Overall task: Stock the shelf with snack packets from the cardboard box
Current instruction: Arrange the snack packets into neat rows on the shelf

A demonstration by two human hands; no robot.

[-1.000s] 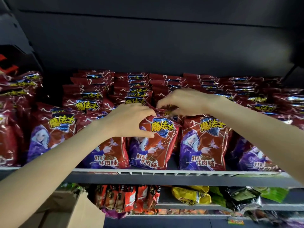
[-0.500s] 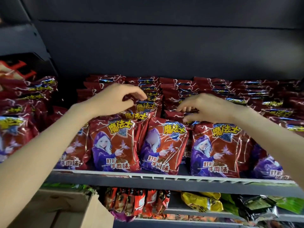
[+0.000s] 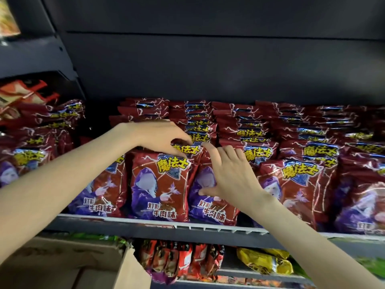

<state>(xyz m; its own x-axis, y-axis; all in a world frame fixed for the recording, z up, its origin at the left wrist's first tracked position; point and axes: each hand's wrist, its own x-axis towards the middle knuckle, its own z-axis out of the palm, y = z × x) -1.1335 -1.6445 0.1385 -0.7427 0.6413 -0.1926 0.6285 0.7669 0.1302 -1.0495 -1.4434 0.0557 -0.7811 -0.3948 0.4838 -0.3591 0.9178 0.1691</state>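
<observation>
While left hand [image 3: 160,136] apparently grips a front packet [image 3: 160,184], right hand [image 3: 229,174] fingers spread open, cardboard box [image 3: 62,265] below.

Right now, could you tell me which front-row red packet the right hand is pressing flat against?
The third front-row packet from the left: the right hand lies spread on its face. Its left neighbour is gripped at the top by the left hand.

**Yellow lettering marks rows of red snack packets**

Large yellow characters reading 魔法士 run across the top of each red snack packet [image 3: 159,184] standing along the shelf [image 3: 208,227]. White characters 牛肉味 sit near the bottom edge of the front packets. Smaller print above those characters is too blurred to read, as is lettering on the lower shelf's goods.
</observation>
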